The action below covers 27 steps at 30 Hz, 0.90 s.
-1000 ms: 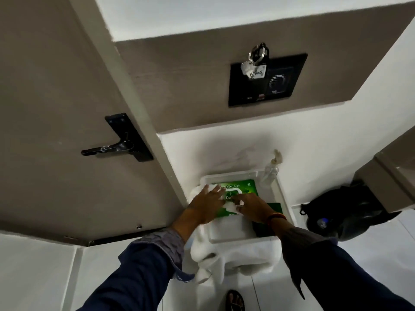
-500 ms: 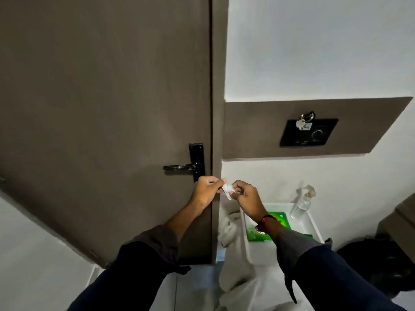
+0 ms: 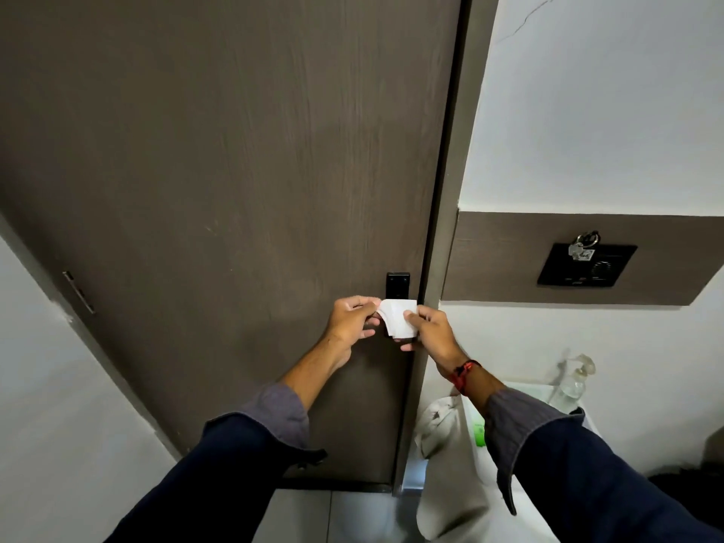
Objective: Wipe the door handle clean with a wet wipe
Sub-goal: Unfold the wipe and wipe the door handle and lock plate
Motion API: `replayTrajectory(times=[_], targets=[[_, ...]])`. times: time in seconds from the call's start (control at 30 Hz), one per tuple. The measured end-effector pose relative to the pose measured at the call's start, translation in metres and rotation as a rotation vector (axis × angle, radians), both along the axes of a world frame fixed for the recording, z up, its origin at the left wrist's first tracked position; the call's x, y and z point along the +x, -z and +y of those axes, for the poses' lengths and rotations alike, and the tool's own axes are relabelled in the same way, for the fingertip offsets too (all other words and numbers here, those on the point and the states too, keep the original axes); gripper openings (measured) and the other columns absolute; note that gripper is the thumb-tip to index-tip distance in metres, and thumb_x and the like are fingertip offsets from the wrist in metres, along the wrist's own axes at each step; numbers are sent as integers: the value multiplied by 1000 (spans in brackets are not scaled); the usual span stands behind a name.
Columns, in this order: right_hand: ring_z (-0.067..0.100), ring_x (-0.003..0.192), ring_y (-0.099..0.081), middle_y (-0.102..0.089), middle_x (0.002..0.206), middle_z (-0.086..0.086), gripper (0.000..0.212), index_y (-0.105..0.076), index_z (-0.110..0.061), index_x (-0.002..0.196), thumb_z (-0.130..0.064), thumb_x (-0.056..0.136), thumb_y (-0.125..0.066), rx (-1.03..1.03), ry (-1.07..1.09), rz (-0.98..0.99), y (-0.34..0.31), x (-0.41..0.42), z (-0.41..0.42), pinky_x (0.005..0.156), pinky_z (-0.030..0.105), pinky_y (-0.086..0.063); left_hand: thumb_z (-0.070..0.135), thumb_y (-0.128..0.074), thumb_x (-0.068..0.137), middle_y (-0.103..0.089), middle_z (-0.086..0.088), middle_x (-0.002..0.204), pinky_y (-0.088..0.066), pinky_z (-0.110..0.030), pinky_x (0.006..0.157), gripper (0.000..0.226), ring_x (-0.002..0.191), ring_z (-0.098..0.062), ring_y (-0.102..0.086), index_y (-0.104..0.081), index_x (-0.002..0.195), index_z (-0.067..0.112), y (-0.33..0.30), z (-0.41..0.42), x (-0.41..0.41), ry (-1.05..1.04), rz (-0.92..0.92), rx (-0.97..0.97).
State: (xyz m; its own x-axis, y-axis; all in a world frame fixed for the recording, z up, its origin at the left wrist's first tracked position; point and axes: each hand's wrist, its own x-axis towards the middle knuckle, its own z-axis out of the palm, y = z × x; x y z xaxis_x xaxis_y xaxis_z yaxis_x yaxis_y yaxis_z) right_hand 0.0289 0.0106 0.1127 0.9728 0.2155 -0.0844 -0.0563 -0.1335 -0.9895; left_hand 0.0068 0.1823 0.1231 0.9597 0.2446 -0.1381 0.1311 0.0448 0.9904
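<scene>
Head camera looks forward and down at two hands raised side by side in front of a dark brown door (image 3: 235,170). The left hand (image 3: 350,321) pinches the left edge of a white wet wipe (image 3: 399,319) between thumb and fingertips, and the right hand (image 3: 429,333) pinches its right edge with the thumb on top, so the partly folded wipe is stretched between them. Both hands are closed on the wipe, with nothing else in them. Directly behind the wipe, just above it, the top of the black lock plate (image 3: 398,284) of the door handle shows on the door near its right edge; the lever itself is hidden behind the hands and wipe, so whether the wipe touches it cannot be told, though it looks just in front. A red thread band (image 3: 462,372) circles the right wrist, and both forearms come up from dark blue sleeves with grey cuffs. To the right of the door runs the grey frame (image 3: 446,229), then a white wall with a brown panel carrying a black switch plate (image 3: 585,270) from which a bunch of keys (image 3: 583,244) hangs. Lower right, a clear spray bottle (image 3: 574,382) stands at the back of a white tub (image 3: 476,456), a white cloth (image 3: 435,425) draped at its left side and a sliver of green (image 3: 478,435) inside.
</scene>
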Motion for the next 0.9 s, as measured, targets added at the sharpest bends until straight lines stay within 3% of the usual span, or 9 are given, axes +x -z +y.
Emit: replayTrajectory(times=[0.13, 0.33, 0.57, 0.77, 0.83, 0.9], targets=[[22, 71, -73, -73, 100, 10, 33, -59, 1, 137, -15, 111, -48, 50, 48, 50, -7, 2, 6, 50, 23, -62, 45, -70, 92, -76, -2, 84, -60, -34, 72, 34, 73, -11, -70, -78, 102, 13, 0, 13, -3, 38, 5, -142], [23, 70, -73, -73, 98, 9, 33, -58, 0, 138, -16, 110, -49, 115, 81, 110, -10, 6, 7, 52, 25, -63, 15, -71, 93, -76, -1, 85, -61, -35, 75, 10, 80, -12, -68, -79, 98, 14, 3, 12, 0, 61, -30, -73], [22, 69, -72, -71, 94, 5, 34, -56, 1, 140, -15, 110, -50, 123, 83, 129, -8, 8, 9, 51, 23, -62, 29, -57, 97, -71, -4, 81, -57, -37, 69, 26, 73, -15, -66, -74, 96, 9, -2, 2, 7, 49, 17, -100], [24, 72, -73, -71, 104, 12, 34, -56, 1, 139, -16, 109, -51, 141, 86, 161, -7, 14, 10, 52, 25, -62, 21, -65, 93, -75, -4, 90, -55, -27, 63, 20, 77, -11, -65, -76, 104, 8, 0, 1, 12, 51, 12, 23], [28, 84, -72, -69, 116, 17, 36, -53, 0, 139, -20, 109, -53, 94, 128, 170, -4, 16, 13, 61, 33, -65, 19, -65, 94, -74, -4, 88, -55, -27, 62, 19, 74, -10, -64, -75, 104, 7, -1, 0, 14, 41, 12, 34], [29, 111, -63, -58, 132, 13, 44, -49, -5, 140, -32, 107, -57, -74, 289, 16, 0, 18, 17, 91, 43, -60, 17, -66, 94, -73, -2, 80, -54, -24, 59, 15, 68, -8, -63, -76, 99, 8, -1, 1, 16, 27, 6, 79]])
